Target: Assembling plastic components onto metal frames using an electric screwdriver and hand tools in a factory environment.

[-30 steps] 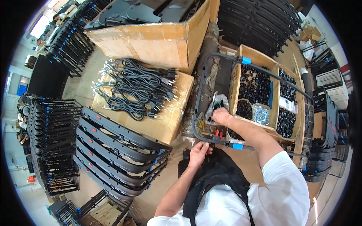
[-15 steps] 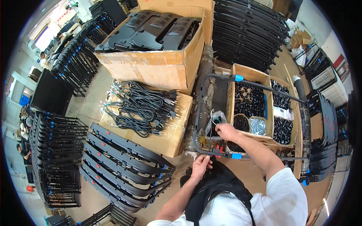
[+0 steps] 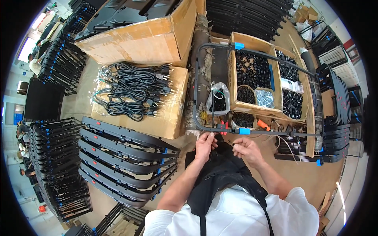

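Note:
My left hand (image 3: pixel 204 147) is closed in front of the near bar of a black tubular metal frame (image 3: pixel 196 88), thumb pressed to fingers; whatever it pinches is too small to name. Level with it, a little to the right, hovers my right hand (image 3: pixel 248 151), fingertips pinched together around something I cannot make out. Both are over my black apron (image 3: pixel 220 169). The frame carries blue tape (image 3: pixel 244 131) and red clips (image 3: pixel 223 125) on its near bar. Inside its left end sits a clear plastic bag (image 3: pixel 224 92) of dark small parts.
A divided wooden tray (image 3: pixel 232 80) holds black plastic parts and silver screws (image 3: pixel 264 98). An orange-handled tool (image 3: pixel 263 125) lies near the frame. To the left, bundled power cords (image 3: pixel 132 88) lie on a carton (image 3: pixel 173 129), with curved black panels (image 3: pixel 122 143) stacked nearer.
My right hand has come back from the plastic bag to beside my left hand. The view has tilted, so the bench sits higher in the picture.

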`<action>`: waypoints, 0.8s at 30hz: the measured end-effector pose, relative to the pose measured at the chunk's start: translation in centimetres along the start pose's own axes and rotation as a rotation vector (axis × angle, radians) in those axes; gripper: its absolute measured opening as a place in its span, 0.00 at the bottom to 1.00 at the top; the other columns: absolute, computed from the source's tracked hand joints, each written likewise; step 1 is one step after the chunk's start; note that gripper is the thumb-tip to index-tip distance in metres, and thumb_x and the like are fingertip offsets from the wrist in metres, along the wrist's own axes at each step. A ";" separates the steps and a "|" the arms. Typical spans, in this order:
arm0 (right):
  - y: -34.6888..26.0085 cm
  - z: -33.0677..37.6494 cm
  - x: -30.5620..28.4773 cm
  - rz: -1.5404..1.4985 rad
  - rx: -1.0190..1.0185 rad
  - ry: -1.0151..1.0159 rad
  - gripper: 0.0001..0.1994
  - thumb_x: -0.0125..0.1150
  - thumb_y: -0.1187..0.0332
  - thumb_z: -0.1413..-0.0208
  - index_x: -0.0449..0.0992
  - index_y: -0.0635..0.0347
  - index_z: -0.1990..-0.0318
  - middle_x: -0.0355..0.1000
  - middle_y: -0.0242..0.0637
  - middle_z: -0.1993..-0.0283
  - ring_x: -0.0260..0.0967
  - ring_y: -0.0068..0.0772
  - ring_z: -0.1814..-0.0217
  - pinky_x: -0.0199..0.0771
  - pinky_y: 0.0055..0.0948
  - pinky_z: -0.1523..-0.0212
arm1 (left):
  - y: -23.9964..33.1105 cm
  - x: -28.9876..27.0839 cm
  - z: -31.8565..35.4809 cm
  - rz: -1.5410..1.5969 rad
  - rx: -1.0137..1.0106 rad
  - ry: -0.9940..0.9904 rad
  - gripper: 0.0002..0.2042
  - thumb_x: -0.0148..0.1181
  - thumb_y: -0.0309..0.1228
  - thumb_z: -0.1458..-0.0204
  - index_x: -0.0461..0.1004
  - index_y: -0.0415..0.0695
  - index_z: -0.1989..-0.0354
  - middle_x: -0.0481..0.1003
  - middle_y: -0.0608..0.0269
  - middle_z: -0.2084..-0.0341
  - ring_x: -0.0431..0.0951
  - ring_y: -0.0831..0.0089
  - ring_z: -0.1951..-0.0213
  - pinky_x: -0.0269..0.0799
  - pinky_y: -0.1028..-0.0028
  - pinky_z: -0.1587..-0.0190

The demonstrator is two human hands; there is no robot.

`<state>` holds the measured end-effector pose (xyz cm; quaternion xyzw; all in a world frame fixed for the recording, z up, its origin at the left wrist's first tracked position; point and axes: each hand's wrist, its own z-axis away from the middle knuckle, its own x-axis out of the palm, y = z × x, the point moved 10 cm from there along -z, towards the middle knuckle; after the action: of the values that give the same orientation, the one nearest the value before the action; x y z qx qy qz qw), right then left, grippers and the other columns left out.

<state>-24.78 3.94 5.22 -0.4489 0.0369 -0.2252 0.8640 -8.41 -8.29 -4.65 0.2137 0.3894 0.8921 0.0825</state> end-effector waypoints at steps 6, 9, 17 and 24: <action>10.6 -6.1 1.8 -0.458 0.151 0.058 0.14 0.66 0.64 0.32 0.76 0.64 0.46 0.80 0.36 0.58 0.78 0.25 0.60 0.76 0.25 0.64 | -0.2 -0.8 -0.2 -0.017 -0.118 0.030 0.13 0.66 0.40 0.33 0.77 0.44 0.51 0.80 0.66 0.69 0.81 0.75 0.74 0.73 0.75 0.71; 10.2 -9.2 4.6 -0.541 0.184 0.071 0.12 0.64 0.65 0.31 0.77 0.61 0.46 0.78 0.34 0.59 0.77 0.25 0.61 0.77 0.27 0.62 | 0.3 -1.1 -0.4 -0.079 -0.118 0.058 0.14 0.64 0.38 0.32 0.75 0.39 0.51 0.80 0.64 0.71 0.80 0.76 0.75 0.72 0.76 0.73; 9.3 -10.0 8.5 -0.762 0.191 -0.044 0.09 0.61 0.65 0.29 0.78 0.57 0.48 0.78 0.30 0.59 0.74 0.23 0.63 0.75 0.27 0.63 | 0.2 -0.4 -0.7 -0.071 -0.159 -0.044 0.15 0.61 0.38 0.30 0.75 0.36 0.50 0.83 0.59 0.68 0.84 0.71 0.72 0.80 0.73 0.69; 4.6 -8.0 4.9 0.308 -0.049 -0.010 0.16 0.61 0.63 0.32 0.81 0.61 0.43 0.81 0.33 0.57 0.77 0.30 0.58 0.77 0.31 0.57 | -0.4 -1.7 -0.2 -0.237 -0.007 0.004 0.14 0.59 0.37 0.30 0.79 0.36 0.58 0.81 0.63 0.72 0.78 0.77 0.75 0.76 0.73 0.70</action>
<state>-20.84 -1.92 -2.50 -0.4599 0.1062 -0.0868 0.8773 -6.93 -8.68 -5.56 0.1638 0.4091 0.8779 0.1874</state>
